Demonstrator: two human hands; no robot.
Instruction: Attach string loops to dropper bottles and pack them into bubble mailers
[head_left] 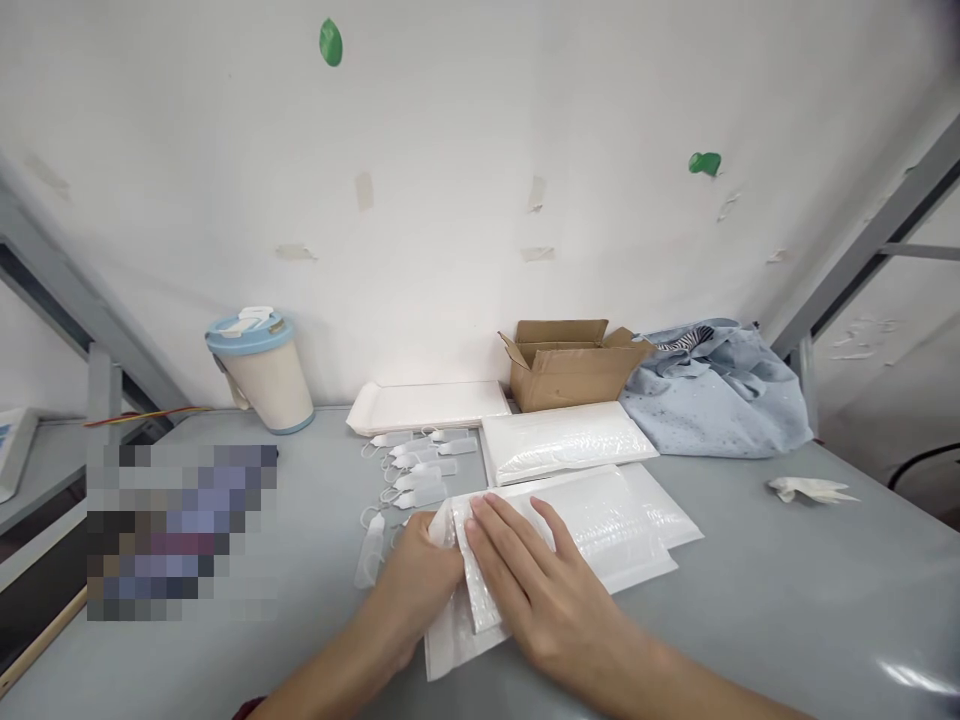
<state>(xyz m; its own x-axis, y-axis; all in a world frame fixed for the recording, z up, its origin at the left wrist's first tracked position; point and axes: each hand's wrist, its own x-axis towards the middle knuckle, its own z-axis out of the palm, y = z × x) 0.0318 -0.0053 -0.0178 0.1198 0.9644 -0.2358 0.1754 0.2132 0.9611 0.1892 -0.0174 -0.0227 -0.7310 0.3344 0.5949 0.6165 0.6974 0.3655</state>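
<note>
A white bubble mailer (454,645) lies on the grey table in front of me, its left end folded over. My left hand (420,580) is closed around that end, the thumb on top and part of the fingers hidden. With fingers stretched out flat, my right hand (551,590) presses on the folded part. Beneath and behind it, more white bubble mailers (622,525) overlap on the tabletop. Several small clear squeeze bottles (424,492) with white caps lie behind my left hand, and one bottle (370,552) lies just to its left.
At the back stand a lidded cup (274,385), a stack of white mailers (431,405), an open cardboard box (574,375) and a light blue cloth bag (720,400). A crumpled tissue (810,489) lies right. A pixelated patch (187,535) hides something left.
</note>
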